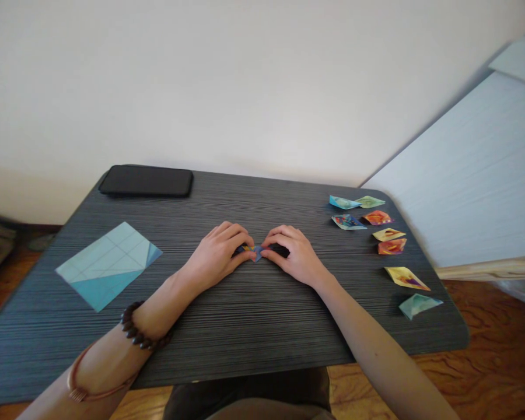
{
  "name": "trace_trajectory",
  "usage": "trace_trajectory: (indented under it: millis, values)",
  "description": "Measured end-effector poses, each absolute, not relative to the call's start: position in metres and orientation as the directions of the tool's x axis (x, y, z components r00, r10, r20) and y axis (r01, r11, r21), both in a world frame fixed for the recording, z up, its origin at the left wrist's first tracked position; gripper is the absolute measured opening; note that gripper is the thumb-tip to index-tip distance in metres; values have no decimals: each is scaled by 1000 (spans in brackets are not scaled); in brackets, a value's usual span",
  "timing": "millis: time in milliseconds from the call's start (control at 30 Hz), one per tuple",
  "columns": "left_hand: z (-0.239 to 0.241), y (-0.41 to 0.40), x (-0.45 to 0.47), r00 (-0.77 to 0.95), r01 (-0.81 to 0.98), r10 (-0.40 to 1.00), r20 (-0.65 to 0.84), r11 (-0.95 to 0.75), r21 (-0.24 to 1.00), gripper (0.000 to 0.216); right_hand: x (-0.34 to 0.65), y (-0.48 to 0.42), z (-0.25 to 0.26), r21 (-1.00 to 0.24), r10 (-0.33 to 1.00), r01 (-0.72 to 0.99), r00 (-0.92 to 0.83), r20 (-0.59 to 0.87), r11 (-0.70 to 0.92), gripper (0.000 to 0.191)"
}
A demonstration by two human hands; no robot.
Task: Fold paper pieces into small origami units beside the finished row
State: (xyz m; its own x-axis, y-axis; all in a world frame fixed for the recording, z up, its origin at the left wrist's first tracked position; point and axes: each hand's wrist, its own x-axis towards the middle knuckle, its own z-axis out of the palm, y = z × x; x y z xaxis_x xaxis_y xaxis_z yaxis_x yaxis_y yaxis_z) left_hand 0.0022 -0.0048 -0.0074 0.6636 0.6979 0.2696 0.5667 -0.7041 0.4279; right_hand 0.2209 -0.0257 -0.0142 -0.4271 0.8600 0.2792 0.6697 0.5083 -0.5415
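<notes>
Item: paper piece (255,251), small, folded, blue with a touch of orange. It lies flat at the middle of the table (254,332), mostly hidden under my fingertips.

Left hand (221,252): fingers curled, tips pinched down on the left edge of the paper piece.

Right hand (294,254): likewise curled, tips pinching the right edge. Both hands close on the same piece and rest on the table.

Handling, as I judge it: very light, thin and easily creased or torn. It would slide on the smooth top unless pressed. It is best held at the folded edges and corners with fingertips only.

Also present: blue sheet (109,265), creased, near left. Phone (146,181), dark, far left. Folded pieces (378,233), several, multicoloured, in a loose column down the right side, well apart from the hands. Bead bracelet (140,331) on my left wrist.
</notes>
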Motion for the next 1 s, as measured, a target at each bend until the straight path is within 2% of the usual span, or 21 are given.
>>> trace_trajectory:
  millis: [100, 167, 300, 467, 600, 867, 1000]
  values:
    - [-7, -6, 4, 652, 493, 706, 275, -671, 554, 15, 222, -26, -13, -630, 856, 590, -436, 278, 505, 11]
    - [-6, -8, 6, 607, 482, 756, 245, -595, 643, 12, 221, -27, -13, -672, 845, 524, -422, 329, 524, 8]
    - [-3, -9, 9, 449, 508, 876, 176, -412, 757, 19, 216, -30, -13, -668, 830, 493, -345, 439, 558, 4]
    - [0, -8, 8, 410, 493, 901, 139, -348, 797, 22, 213, -30, -12, -656, 871, 575, -275, 407, 489, 13]
    - [0, -7, 9, 433, 501, 898, 82, -315, 806, 27, 213, -30, -10, -655, 877, 583, -300, 376, 480, 15]
    - [7, -8, 9, 382, 467, 924, -12, -181, 865, 19, 213, -28, -7, -656, 863, 561, -347, 367, 505, 19]
    - [6, -2, 4, 469, 391, 880, -77, -129, 911, 24, 215, -27, -6, -702, 881, 537, -339, 329, 469, 20]
